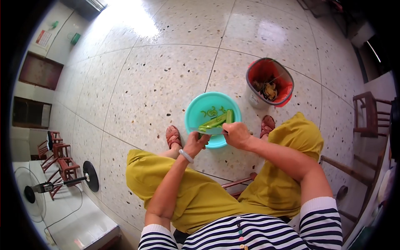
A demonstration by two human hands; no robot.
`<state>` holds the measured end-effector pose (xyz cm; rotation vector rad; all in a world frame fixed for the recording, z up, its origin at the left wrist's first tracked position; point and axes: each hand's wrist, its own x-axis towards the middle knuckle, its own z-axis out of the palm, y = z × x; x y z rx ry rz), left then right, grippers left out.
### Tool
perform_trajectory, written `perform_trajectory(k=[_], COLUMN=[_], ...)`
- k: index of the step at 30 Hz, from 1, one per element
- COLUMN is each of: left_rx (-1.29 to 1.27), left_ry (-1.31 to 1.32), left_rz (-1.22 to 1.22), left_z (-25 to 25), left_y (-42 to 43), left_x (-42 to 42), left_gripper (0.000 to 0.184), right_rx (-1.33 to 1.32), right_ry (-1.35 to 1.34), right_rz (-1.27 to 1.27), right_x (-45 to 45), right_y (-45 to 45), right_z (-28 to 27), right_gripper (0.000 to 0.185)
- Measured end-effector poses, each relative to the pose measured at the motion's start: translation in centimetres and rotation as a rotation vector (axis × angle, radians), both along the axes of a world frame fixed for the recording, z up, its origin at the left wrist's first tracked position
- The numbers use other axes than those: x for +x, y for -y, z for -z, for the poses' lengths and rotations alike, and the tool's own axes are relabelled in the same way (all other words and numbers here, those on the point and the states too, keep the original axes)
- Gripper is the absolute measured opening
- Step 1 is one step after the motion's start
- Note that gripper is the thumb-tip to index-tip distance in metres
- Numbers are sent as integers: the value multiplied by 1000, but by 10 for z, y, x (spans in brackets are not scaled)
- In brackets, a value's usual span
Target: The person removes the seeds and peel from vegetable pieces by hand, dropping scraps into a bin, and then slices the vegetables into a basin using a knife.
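A turquoise basin (191, 109) stands on the floor between my feet. Long pieces of green vegetable (230, 116) and several thin curved green slices (212, 111) lie in it; their exact kind I cannot tell. My right hand (237, 135) is closed on the handle of a knife (214, 131), its blade pointing left over the basin's near side. My left hand (196, 143) is closed at the blade's tip end, with its fingers around a piece of green vegetable that is mostly hidden. A pale bangle (186, 156) circles the left wrist.
To the basin's upper right stands a waste bin (256, 100) with a red liner and scraps inside. Small wooden stools (66, 168) and a fan (35, 189) are at the left. A wooden chair (368, 112) stands at the right.
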<state>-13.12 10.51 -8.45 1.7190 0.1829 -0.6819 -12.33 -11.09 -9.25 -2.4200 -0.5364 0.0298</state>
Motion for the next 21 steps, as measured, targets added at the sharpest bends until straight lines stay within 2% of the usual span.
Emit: perform_trajectory(k=[3,5,10,13,16,18,21], left_rx=[-78,-69,-86,-196,-459,-328,-299], left_ry=[28,13,-101,-68,-317,-190,-115], left_rz=[89,79,5,-10,-115,16,42], left_z=[-30,-26,-23,-8,-1,-8,-3], left_y=[13,12,9,0,-8,-3,-3], left_x=[3,4,4,-1,4,2,-3], left_gripper=[30,32,28,29,31,34,35], right_rx=[-201,-165,22,95,98,100,105], right_ry=[-159,-137,11,69,82,83,84], right_rz=[93,121,55,-28,-38,-30,-30], right_x=[6,5,0,-2,-2,-3,-4], right_y=[20,23,2,-6,-9,-8,-7], right_z=[25,30,-21,-36,-37,-36,-35], right_gripper=[12,12,12,14,15,15,15])
